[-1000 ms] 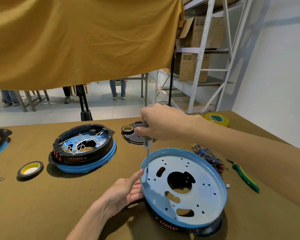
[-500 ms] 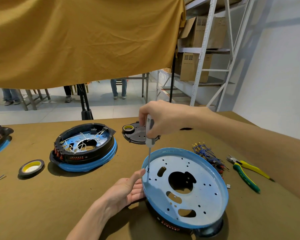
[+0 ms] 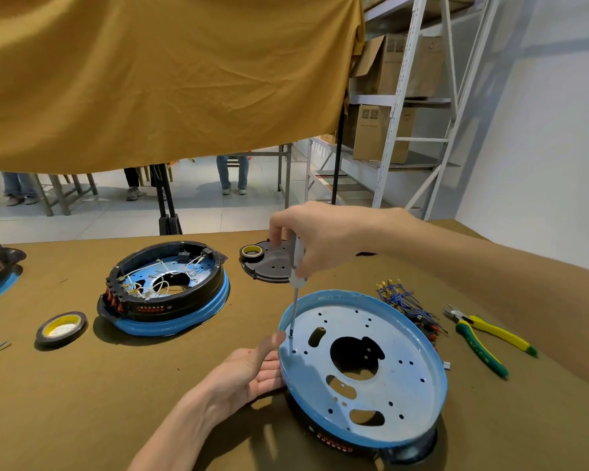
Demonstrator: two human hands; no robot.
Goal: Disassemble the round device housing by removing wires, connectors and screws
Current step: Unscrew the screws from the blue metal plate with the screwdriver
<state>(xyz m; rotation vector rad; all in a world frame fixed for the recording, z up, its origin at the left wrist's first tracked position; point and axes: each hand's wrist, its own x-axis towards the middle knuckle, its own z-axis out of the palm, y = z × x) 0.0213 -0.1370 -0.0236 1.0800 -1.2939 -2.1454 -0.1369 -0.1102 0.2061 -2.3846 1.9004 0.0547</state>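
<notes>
A round device housing (image 3: pixel 388 379) lies upside down in front of me, its blue metal plate with holes facing up over a black body. My right hand (image 3: pixel 323 239) grips a slim grey screwdriver (image 3: pixel 297 266) held upright, its tip in a hole near the plate's left rim. My left hand (image 3: pixel 252 372) rests against the housing's left edge, thumb up beside the screwdriver shaft, fingers under the rim.
A second housing (image 3: pixel 165 287) with white wires stands open-side up at left. Tape rolls (image 3: pixel 61 328) (image 3: pixel 251 252), a black cover (image 3: pixel 272 263), a blue wire bundle (image 3: pixel 402 300) and yellow-green pliers (image 3: pixel 480 338) lie on the brown table. People's legs show beyond the hanging cloth.
My right hand rose and shifted its grip, standing the screwdriver more upright over the hole. The camera view lifted slightly, bringing the pliers fully into sight. My left hand stayed at the rim.
</notes>
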